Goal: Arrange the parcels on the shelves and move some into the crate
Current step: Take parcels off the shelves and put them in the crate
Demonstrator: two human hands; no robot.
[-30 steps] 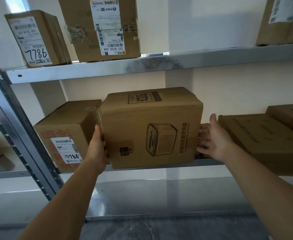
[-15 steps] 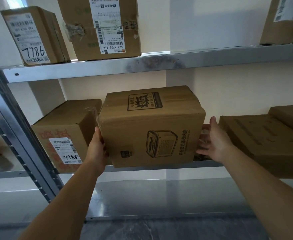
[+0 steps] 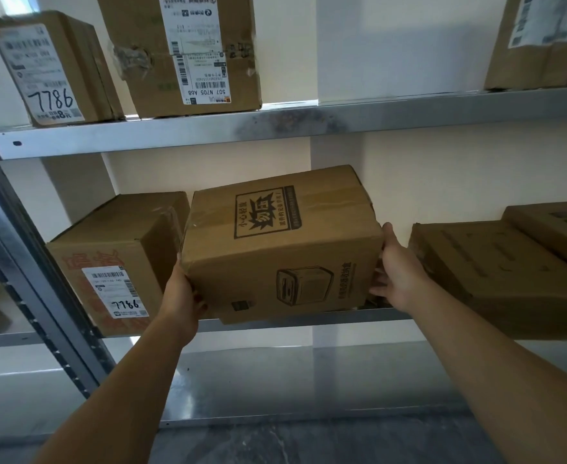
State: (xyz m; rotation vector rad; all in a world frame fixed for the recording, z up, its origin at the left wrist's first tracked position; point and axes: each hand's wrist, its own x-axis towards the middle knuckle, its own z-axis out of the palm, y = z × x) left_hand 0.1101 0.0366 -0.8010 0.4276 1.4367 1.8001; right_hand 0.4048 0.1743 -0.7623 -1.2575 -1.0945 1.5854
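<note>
Two hands hold one parcel, both arms rising from the bottom edge of the frame over the bare lower shelf [image 3: 309, 380]. My left hand [image 3: 183, 296] curls round the lower left corner of the printed box [image 3: 275, 249], fingers tucked beneath it. My right hand [image 3: 397, 272] lies flat against the box's right side, thumb up, pressing rather than gripping. The box sits centre frame, tilted, with its front bottom edge hanging over the lip of the middle shelf [image 3: 309, 321].

I judge the right side the weak point: only palm pressure holds it, so if the squeeze eases as the box comes clear, that side could drop. Its left face touches the labelled box [image 3: 108, 256], which could be dragged askew. The flat boxes [image 3: 496, 272] lie near my right wrist and could be knocked.

I cannot see my right fingertips behind the box, nor whether its back edge rests on the shelf. No crate is in view. On the upper shelf [image 3: 342, 118], the corner box [image 3: 543, 41] at upper right is cut off, its label blurred.
</note>
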